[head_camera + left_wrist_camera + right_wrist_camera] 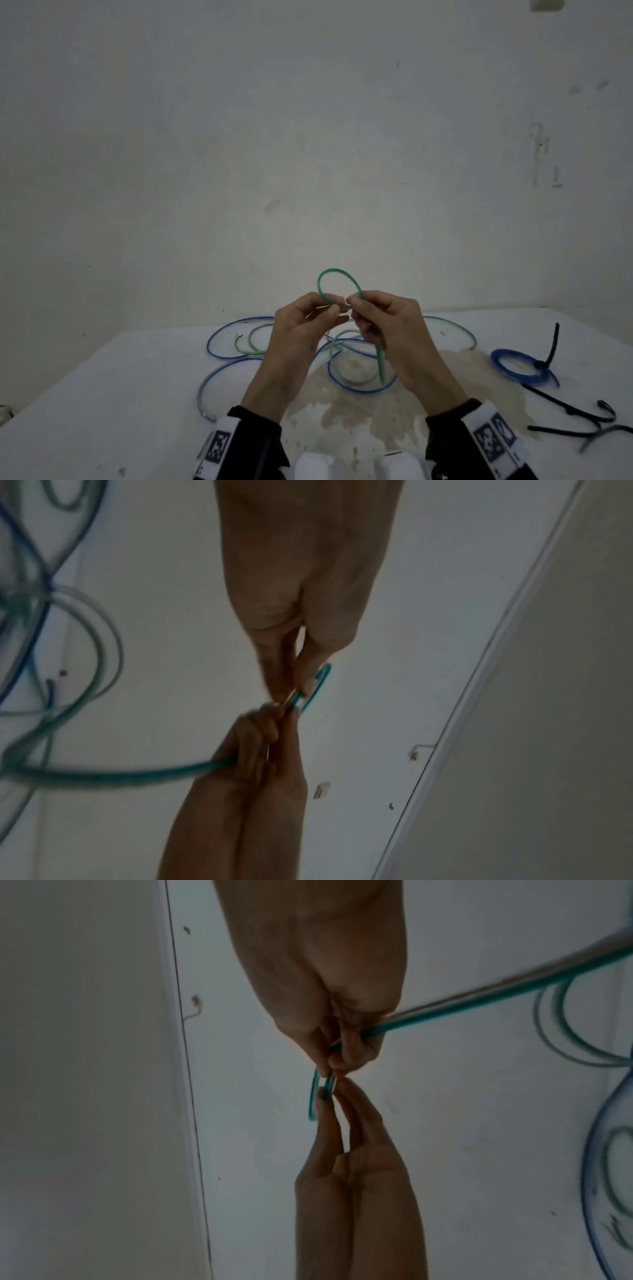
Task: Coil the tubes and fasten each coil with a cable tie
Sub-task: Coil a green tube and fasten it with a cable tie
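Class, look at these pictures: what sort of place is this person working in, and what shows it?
Probably a plain workroom or makeshift bench: a bare scuffed wall, a stained white table, loose tubes and black cable ties.

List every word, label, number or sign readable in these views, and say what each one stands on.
No readable words, numbers or brand names in any view.
Left wristband: a black-and-white square marker pattern, a code and not text.
Right wristband: square marker patterns of the same kind, no letters or digits legible.
Wall: faint scuffs and marks, too blurred to read as writing.
Both wrist views: no text.
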The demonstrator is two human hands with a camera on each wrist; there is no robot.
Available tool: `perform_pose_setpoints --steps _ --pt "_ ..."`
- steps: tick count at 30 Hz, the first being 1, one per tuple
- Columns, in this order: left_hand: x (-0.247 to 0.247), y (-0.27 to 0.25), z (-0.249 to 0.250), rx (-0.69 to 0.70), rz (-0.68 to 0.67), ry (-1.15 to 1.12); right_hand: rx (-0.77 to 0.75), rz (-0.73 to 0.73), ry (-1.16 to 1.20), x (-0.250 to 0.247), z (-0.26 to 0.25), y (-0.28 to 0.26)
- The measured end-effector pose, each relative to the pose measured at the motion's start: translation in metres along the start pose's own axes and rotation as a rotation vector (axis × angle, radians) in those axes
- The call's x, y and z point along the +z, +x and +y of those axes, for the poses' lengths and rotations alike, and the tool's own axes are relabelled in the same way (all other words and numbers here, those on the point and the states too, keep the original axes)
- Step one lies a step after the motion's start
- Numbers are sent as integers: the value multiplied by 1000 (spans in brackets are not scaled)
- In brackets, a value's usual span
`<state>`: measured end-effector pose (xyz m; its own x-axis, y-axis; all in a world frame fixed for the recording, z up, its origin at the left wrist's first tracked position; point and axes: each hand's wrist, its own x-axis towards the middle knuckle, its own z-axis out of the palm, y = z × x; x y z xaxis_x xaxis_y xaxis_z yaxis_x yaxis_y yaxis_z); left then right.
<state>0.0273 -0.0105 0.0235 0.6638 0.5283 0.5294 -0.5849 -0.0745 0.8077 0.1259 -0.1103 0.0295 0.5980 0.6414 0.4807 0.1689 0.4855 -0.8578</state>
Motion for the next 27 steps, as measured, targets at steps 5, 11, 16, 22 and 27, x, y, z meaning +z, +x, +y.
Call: perform_pose_setpoints --steps 5,11,16,22,27 --pt "-13 4 3 -144 -69 74 -90 -320 -651 -24 -13 6" --pt "3 9 -1 -44 -66 425 -92 -190 -460 -16 -14 15" --pt "14 19 -14 8 201 88 -47 -84 -346 -3 -3 18" --pt "11 22 -18 31 402 -244 80 84 51 7 12 24" --pt "9 20 -24 -28 324 -95 -38 100 25 9 11 21"
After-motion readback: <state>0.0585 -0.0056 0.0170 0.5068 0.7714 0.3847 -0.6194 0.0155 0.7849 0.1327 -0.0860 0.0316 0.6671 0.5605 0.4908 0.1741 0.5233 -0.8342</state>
